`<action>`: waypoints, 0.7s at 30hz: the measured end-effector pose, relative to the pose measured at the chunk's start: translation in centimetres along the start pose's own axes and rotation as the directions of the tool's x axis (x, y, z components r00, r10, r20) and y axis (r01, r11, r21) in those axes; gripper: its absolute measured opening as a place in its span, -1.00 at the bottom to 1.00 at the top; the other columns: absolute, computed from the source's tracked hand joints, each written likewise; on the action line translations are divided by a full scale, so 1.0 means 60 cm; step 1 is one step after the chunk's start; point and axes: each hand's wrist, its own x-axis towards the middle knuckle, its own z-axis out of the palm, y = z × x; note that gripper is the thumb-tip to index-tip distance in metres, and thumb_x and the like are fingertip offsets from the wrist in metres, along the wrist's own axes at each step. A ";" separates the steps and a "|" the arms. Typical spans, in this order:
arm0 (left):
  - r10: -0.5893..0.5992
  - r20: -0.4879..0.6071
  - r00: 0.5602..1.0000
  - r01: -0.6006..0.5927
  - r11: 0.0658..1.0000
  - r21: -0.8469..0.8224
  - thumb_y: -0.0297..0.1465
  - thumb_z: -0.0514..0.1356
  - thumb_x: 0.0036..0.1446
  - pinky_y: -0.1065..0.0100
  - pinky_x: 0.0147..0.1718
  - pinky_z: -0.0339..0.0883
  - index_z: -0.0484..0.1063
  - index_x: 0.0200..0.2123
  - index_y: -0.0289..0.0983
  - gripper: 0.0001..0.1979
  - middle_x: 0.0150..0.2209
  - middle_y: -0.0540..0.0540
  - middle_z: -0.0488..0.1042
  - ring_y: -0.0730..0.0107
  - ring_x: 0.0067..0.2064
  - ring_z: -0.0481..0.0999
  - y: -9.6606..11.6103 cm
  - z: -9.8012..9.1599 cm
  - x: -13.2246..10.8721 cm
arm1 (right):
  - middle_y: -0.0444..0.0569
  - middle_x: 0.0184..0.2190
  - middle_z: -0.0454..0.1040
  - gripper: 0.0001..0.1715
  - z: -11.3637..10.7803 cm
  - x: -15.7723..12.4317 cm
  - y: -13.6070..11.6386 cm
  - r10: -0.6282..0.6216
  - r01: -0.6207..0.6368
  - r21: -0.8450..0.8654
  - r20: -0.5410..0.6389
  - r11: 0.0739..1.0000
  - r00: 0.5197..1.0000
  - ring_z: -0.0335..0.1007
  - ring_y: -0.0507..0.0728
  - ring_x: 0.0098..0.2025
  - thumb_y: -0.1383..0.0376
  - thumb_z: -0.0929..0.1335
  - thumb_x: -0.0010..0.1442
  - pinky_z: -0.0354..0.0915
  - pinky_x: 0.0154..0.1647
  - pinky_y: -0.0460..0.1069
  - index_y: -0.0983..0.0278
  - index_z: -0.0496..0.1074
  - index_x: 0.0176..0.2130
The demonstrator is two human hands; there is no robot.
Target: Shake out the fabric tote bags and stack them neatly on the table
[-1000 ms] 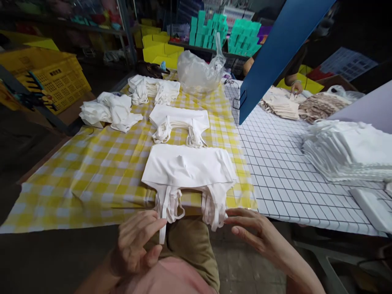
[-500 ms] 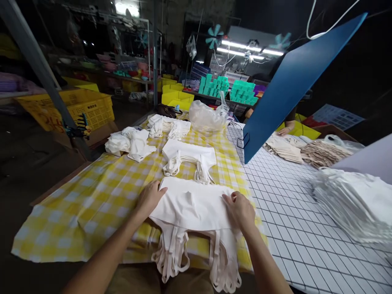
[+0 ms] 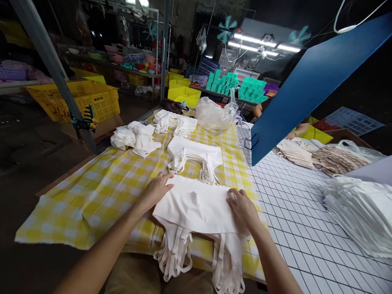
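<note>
Before me lies a stack of white strappy tops (image 3: 199, 208), its wide edge away from me and its looped straps hanging over the table's near edge. My left hand (image 3: 159, 188) grips the far left corner, thumb and finger on the fabric. At the far right corner, my right hand (image 3: 245, 207) has its fingers closed on the edge. A small raised fold shows mid-stack. Just beyond sits a second stack of white tops (image 3: 196, 153), straps towards me. Farther back are another white stack (image 3: 174, 121) and a crumpled white pile (image 3: 134, 138).
A yellow checked cloth (image 3: 107, 196) covers my table. To the right, a white gridded surface (image 3: 288, 212) bears a white garment stack (image 3: 361, 212) and beige piles (image 3: 333, 157). A blue panel (image 3: 312, 85) leans above it; a co-worker's hand (image 3: 290, 135) shows behind.
My view has turned slightly left, so the scene sits farther right. Both hands stay at the stack's far corners; the right fingers lie a little flatter on the edge.
</note>
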 end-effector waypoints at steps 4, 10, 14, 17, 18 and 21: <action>0.028 0.108 0.994 -0.026 0.999 -0.019 -0.38 0.12 -0.02 0.40 -0.35 0.21 0.38 -0.28 -0.25 -0.81 -0.29 -0.06 0.40 0.35 -0.33 0.40 -0.001 -0.020 0.017 | -0.07 -0.29 0.29 -0.85 -0.011 0.021 0.018 -0.071 0.065 0.095 0.065 0.993 0.995 0.32 0.04 -0.44 0.29 0.22 0.12 0.19 -0.42 -0.06 0.22 0.31 -0.25; 0.025 0.175 0.984 -0.001 0.991 -0.132 -0.36 0.14 -0.12 0.45 -0.47 0.10 0.34 -0.46 -0.27 -0.89 -0.53 0.05 0.30 0.43 -0.46 0.30 -0.002 -0.037 0.033 | -0.09 -0.34 0.34 -0.92 -0.028 0.035 0.027 -0.156 0.135 0.190 0.102 0.972 0.982 0.32 0.04 -0.43 0.27 0.25 0.06 0.20 -0.42 -0.07 0.22 0.26 -0.44; 0.012 0.196 0.981 0.041 0.964 -0.264 -0.28 0.15 -0.14 0.47 -0.49 0.09 0.31 -0.52 -0.28 -0.83 -0.56 0.07 0.27 0.47 -0.48 0.27 -0.014 -0.038 0.041 | -0.11 -0.46 0.39 -0.85 -0.037 0.040 0.034 -0.090 0.060 0.211 0.134 0.976 0.987 0.28 0.05 -0.48 0.23 0.22 0.07 0.15 -0.49 -0.09 0.21 0.22 -0.50; -0.080 0.260 0.962 0.182 0.899 -0.398 -0.24 0.15 -0.15 0.47 -0.55 0.12 0.26 -0.54 -0.28 -0.79 -0.59 0.08 0.27 0.49 -0.54 0.27 -0.023 -0.034 0.048 | -0.12 -0.54 0.39 -0.84 -0.037 0.045 0.039 -0.020 -0.001 0.172 0.120 0.985 0.993 0.28 0.07 -0.47 0.24 0.21 0.06 0.14 -0.49 -0.08 0.21 0.19 -0.52; -0.127 0.281 0.951 0.242 0.873 -0.424 -0.25 0.15 -0.14 0.47 -0.57 0.13 0.25 -0.53 -0.28 -0.79 -0.61 0.08 0.26 0.50 -0.57 0.26 -0.024 -0.031 0.049 | -0.12 -0.54 0.38 -0.88 -0.036 0.046 0.039 0.003 -0.020 0.163 0.106 0.986 0.994 0.28 0.08 -0.46 0.25 0.21 0.05 0.14 -0.47 -0.08 0.20 0.21 -0.50; -0.256 0.238 0.937 0.335 0.853 -0.399 -0.31 0.10 -0.05 0.46 -0.60 0.15 0.27 -0.44 -0.27 -0.86 -0.60 0.08 0.29 0.50 -0.60 0.28 -0.020 -0.026 0.042 | -0.13 -0.51 0.39 -0.82 -0.030 0.042 0.035 0.074 -0.085 0.191 0.062 0.978 0.995 0.31 0.09 -0.44 0.26 0.23 0.03 0.18 -0.44 -0.06 0.21 0.28 -0.29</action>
